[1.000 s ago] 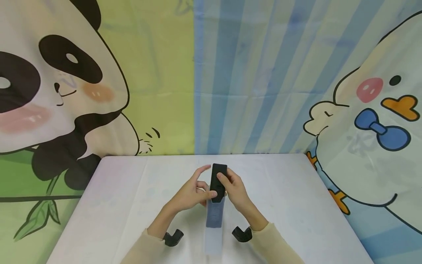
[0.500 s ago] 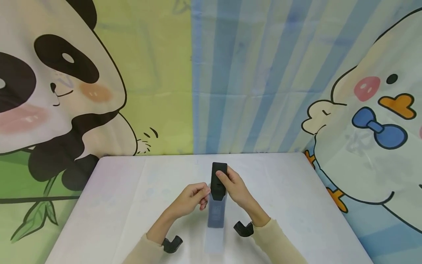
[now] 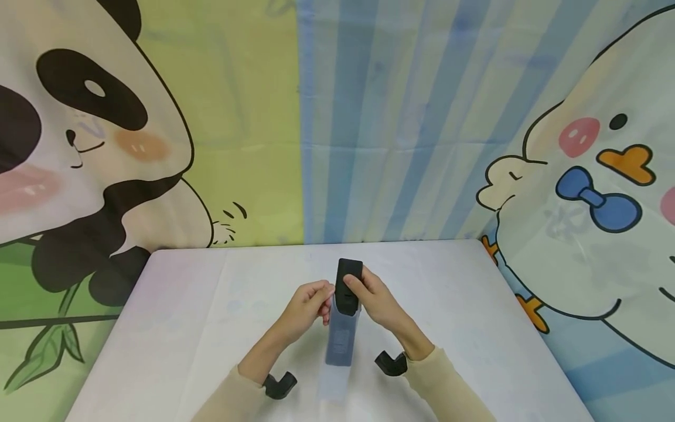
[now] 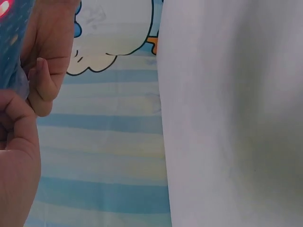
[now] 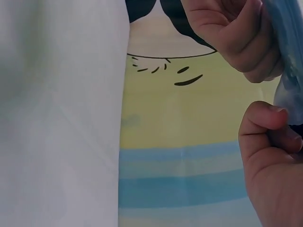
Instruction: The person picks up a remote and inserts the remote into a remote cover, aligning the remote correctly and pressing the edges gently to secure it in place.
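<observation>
A black, long box-like object (image 3: 348, 284) stands out of the top of a translucent bluish plastic sleeve (image 3: 341, 343). My right hand (image 3: 381, 300) holds it from the right, thumb lying on its dark front face. At the sleeve's upper left edge, my left hand (image 3: 307, 308) pinches the plastic between thumb and curled fingers. In the left wrist view, the shiny sleeve (image 4: 10, 47) shows a red glow near the top corner. The right wrist view has the sleeve (image 5: 289, 52) at its right edge, between both hands. The black object's lower end is hidden.
A white-covered table (image 3: 211, 328) lies under the hands. Behind it hangs a cloth backdrop (image 3: 369, 117) with a cartoon panda and a white bird. Black wrist mounts (image 3: 280, 385) sit at both cuffs. A pale strip (image 3: 333, 384) shows below the sleeve.
My left hand has left the front of the black object and sleeve, curled its fingers and pinched the sleeve's left edge. The sleeve's lower end has swung slightly left. The right hand keeps its hold.
</observation>
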A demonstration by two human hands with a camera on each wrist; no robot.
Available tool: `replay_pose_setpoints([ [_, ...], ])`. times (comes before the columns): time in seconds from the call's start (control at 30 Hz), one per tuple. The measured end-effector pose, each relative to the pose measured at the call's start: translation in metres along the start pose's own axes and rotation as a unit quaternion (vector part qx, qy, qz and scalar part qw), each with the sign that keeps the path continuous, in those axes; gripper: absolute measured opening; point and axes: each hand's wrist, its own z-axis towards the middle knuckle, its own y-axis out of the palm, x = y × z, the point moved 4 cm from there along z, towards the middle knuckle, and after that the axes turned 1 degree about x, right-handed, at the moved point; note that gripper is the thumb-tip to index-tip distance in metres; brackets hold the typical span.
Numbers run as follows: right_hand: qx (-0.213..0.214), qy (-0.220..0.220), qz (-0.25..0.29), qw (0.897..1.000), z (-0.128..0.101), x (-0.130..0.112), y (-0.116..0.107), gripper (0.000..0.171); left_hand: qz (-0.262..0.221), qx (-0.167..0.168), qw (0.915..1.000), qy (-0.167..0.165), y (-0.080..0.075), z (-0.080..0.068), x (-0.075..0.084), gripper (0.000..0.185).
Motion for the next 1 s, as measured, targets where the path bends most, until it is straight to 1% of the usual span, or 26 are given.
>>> replay_pose_setpoints([
  [0.07,0.004,0.005,0.007,1.0,-0.001,0.001,0.0,0.025,0.02,-0.01,0.9998,0.002,0.0,0.0,0.001,0.038],
  [0.13,0.013,0.009,0.026,1.0,-0.002,0.003,-0.001,0.026,0.056,-0.027,0.998,0.006,0.0,0.0,0.002,0.036],
  [0.2,0.023,0.012,0.049,0.998,-0.004,0.006,-0.002,0.028,0.099,-0.04,0.9942,0.01,0.0,0.0,0.003,0.034],
  [0.23,0.027,0.011,0.063,0.998,-0.004,0.007,-0.002,0.029,0.116,-0.04,0.9923,0.01,0.0,0.0,0.003,0.033],
  [0.3,0.029,0.006,0.085,0.996,-0.004,0.009,-0.001,0.031,0.144,-0.027,0.9892,0.005,-0.002,0.0,0.003,0.026],
  [0.33,0.025,0.006,0.089,0.996,-0.004,0.01,0.0,0.031,0.15,-0.019,0.9884,0.001,-0.004,0.001,0.002,0.022],
  [0.37,0.019,0.004,0.089,0.996,-0.005,0.011,0.002,0.031,0.156,-0.011,0.9877,-0.003,-0.005,0.001,0.002,0.024],
  [0.43,0.005,0.006,0.086,0.996,-0.005,0.014,0.006,0.031,0.156,-0.002,0.9876,-0.014,-0.007,0.001,0.002,0.046],
  [0.5,0.0,0.011,0.075,0.997,-0.006,0.017,0.009,0.03,0.156,-0.008,0.9875,-0.018,-0.007,0.001,0.003,0.066],
  [0.53,0.002,0.016,0.076,0.997,-0.006,0.018,0.01,0.03,0.158,-0.014,0.9872,-0.019,-0.007,0.0,0.003,0.071],
  [0.6,0.013,0.021,0.087,0.996,-0.007,0.021,0.011,0.029,0.158,-0.02,0.987,-0.024,-0.008,-0.001,0.004,0.072],
  [0.67,0.029,0.023,0.1,0.994,-0.008,0.023,0.011,0.03,0.149,-0.015,0.9883,-0.028,-0.011,-0.001,0.005,0.069],
  [0.77,0.032,0.025,0.109,0.993,-0.01,0.025,0.012,0.03,0.118,0.013,0.9923,-0.034,-0.018,-0.001,0.005,0.067],
  [0.83,0.024,0.026,0.092,0.995,-0.011,0.027,0.013,0.028,0.101,0.037,0.9937,-0.031,-0.023,-0.001,0.008,0.067],
  [0.9,0.003,0.026,0.066,0.997,-0.013,0.029,0.014,0.021,0.094,0.056,0.9938,-0.022,-0.027,-0.001,0.011,0.069],
  [0.93,-0.012,0.021,0.054,0.998,-0.014,0.03,0.015,0.018,0.095,0.062,0.9934,-0.018,-0.029,-0.001,0.012,0.069],
  [1.0,-0.047,-0.001,0.031,0.998,-0.016,0.031,0.018,0.019,0.103,0.065,0.9925,-0.012,-0.031,-0.001,0.015,0.072],
])
